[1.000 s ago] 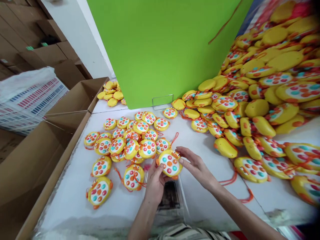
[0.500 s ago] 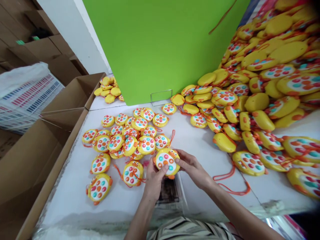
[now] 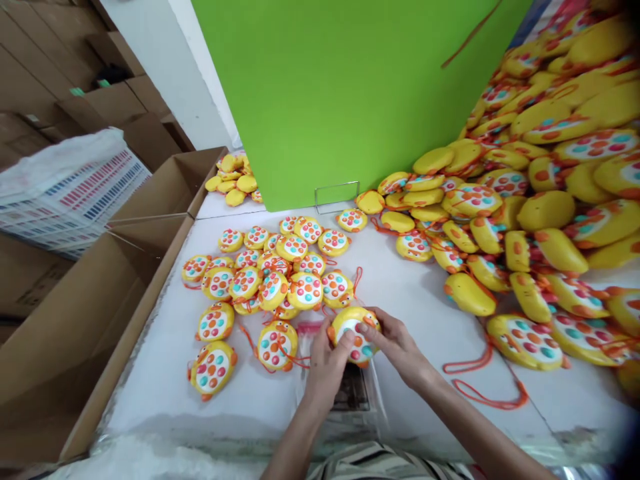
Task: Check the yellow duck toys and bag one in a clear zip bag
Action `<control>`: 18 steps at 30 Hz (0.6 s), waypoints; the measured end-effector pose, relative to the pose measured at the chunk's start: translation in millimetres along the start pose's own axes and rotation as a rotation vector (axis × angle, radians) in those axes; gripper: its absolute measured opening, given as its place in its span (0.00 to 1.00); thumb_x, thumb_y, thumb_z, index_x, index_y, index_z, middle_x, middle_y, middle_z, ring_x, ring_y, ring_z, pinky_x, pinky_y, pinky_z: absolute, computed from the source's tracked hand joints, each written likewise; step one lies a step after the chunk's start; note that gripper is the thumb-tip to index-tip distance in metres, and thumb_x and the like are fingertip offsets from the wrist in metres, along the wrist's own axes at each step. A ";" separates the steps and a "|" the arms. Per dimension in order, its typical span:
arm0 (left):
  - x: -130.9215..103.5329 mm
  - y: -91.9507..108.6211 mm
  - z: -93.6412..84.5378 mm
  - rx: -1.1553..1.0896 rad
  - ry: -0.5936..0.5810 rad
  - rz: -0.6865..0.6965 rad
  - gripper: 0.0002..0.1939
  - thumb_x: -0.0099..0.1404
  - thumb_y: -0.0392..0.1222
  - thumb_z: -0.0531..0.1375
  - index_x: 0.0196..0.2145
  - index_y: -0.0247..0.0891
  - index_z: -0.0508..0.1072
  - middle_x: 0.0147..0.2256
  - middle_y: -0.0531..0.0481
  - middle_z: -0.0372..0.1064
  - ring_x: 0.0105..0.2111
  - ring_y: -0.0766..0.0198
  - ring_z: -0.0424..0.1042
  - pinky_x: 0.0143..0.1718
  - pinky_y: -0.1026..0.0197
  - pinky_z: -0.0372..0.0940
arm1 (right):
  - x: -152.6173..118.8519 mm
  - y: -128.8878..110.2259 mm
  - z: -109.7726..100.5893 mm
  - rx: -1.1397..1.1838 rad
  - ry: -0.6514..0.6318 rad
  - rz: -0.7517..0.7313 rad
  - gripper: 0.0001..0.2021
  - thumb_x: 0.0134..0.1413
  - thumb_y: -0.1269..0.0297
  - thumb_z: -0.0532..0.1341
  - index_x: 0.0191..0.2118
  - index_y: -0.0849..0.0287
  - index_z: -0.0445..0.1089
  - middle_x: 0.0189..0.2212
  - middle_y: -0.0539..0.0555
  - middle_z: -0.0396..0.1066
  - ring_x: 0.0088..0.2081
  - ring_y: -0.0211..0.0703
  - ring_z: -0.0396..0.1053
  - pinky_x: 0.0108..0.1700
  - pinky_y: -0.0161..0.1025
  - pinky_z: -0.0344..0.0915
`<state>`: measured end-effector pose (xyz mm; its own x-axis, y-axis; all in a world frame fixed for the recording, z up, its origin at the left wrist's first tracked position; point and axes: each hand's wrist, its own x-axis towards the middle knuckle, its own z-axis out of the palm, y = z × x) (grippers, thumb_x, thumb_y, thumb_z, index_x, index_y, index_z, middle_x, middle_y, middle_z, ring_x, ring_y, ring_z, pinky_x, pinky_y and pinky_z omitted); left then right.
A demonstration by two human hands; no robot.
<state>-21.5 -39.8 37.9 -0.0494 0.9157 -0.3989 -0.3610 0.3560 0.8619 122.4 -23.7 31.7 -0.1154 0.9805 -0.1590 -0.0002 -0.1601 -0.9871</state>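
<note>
Between both hands I hold a yellow duck-shaped toy (image 3: pixel 355 335) with a white face full of coloured round buttons. My left hand (image 3: pixel 327 357) grips its left side, thumb on the buttons. My right hand (image 3: pixel 395 340) closes on its right edge, with a finger or thumb over the button face. Beneath the hands lies a clear plastic box or bag with a dark inside (image 3: pixel 353 390), partly hidden by my wrists. Left of my hands, a single duck toy (image 3: pixel 277 345) with an orange cord lies face up, near a loose group of similar toys (image 3: pixel 273 283).
A large heap of duck toys (image 3: pixel 545 207) covers the right side. An upright green board (image 3: pixel 360 100) with a wire stand (image 3: pixel 337 195) blocks the back. An open cardboard box (image 3: pixel 90 320) stands along the left edge, beside a striped woven bag (image 3: pixel 75 190).
The camera view has shifted, so the whole scene sits further right. Both hands still hold the same duck toy, its button face upward; the thumbs have moved slightly over it.
</note>
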 end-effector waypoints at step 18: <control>53.8 77.1 -32.1 -0.342 0.202 0.047 0.11 0.63 0.44 0.54 0.34 0.34 0.72 0.39 0.42 0.75 0.43 0.58 0.73 0.40 0.61 0.71 | -32.7 -4.5 -50.6 -0.568 0.213 -0.183 0.13 0.59 0.57 0.54 0.44 0.57 0.68 0.40 0.56 0.72 0.39 0.44 0.70 0.36 0.39 0.68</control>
<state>-81.9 31.0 72.9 -0.2430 0.8622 -0.4446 -0.6416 0.2009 0.7402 176.4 -49.3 40.4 0.0364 0.9968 0.0708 0.5329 0.0406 -0.8452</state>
